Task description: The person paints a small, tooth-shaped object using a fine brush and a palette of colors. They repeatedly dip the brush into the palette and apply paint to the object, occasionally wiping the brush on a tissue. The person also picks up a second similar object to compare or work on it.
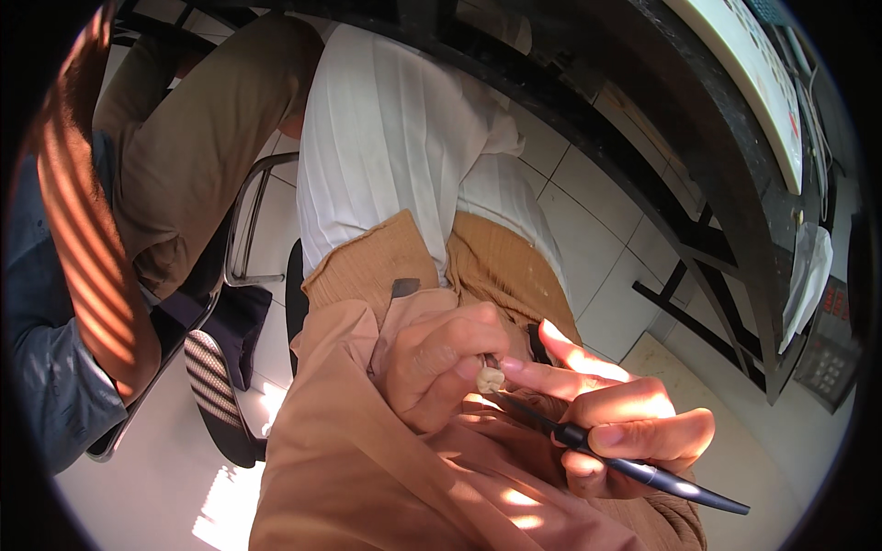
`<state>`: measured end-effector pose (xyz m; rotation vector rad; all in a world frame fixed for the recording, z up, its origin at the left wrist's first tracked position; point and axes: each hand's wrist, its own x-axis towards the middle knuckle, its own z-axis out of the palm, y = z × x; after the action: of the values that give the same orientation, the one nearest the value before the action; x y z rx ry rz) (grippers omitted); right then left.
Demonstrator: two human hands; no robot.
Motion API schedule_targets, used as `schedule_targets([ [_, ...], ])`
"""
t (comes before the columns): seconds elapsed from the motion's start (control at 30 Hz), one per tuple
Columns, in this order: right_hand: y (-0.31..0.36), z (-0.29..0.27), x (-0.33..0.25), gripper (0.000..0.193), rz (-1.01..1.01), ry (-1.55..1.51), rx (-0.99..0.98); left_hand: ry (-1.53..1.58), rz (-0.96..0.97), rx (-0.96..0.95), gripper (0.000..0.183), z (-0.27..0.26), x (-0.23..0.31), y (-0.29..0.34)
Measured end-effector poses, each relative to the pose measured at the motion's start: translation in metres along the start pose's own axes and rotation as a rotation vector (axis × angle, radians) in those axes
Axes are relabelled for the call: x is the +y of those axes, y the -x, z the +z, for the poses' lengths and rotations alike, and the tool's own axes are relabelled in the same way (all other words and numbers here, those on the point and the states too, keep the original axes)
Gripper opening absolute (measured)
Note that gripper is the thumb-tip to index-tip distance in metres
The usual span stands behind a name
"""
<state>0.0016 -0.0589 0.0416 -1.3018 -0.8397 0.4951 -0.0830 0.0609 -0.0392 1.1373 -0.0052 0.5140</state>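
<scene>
Between the thumb and fingers of my left hand (443, 365) is a small cream-coloured model tooth (490, 379), its bumpy molar-like top turned toward me. My right hand (634, 413) grips a slim dark pen-shaped tool (634, 468) with a thin pointed tip. That tip reaches the lower edge of the tooth; whether it touches cannot be made out. One outstretched finger of my right hand rests close beside the tooth. Both hands are above my lap, over the tan and pinkish-brown clothing (367, 441).
A dark table (726, 119) on a black metal frame runs along the upper right, with a white board (749, 83) on it. A piece of white plastic (807, 285) hangs at its edge. To my left a person (92, 266) sits beside a metal-framed chair (241, 230).
</scene>
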Motion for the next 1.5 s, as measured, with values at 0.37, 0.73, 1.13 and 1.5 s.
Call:
schedule_targets([
  [0.37, 0.001, -0.007, -0.002, 0.025, 0.01, 0.048, -0.064, -0.044, -0.012, -0.029, 0.019, -0.004, -0.001, 0.001],
  [0.73, -0.001, 0.002, 0.009, 0.024, -0.071, -0.002, 0.075, -0.039, 0.034, 0.032, 0.018, -0.001, -0.005, 0.0],
  [1.13, -0.001, -0.008, 0.004, 0.026, -0.011, -0.03, -0.094, -0.092, 0.005, -0.023, 0.018, -0.004, -0.003, 0.0],
  [1.5, -0.01, -0.023, 0.0, 0.027, 0.04, -0.072, -0.21, -0.136, 0.006, -0.007, 0.022, 0.0, -0.003, -0.004],
])
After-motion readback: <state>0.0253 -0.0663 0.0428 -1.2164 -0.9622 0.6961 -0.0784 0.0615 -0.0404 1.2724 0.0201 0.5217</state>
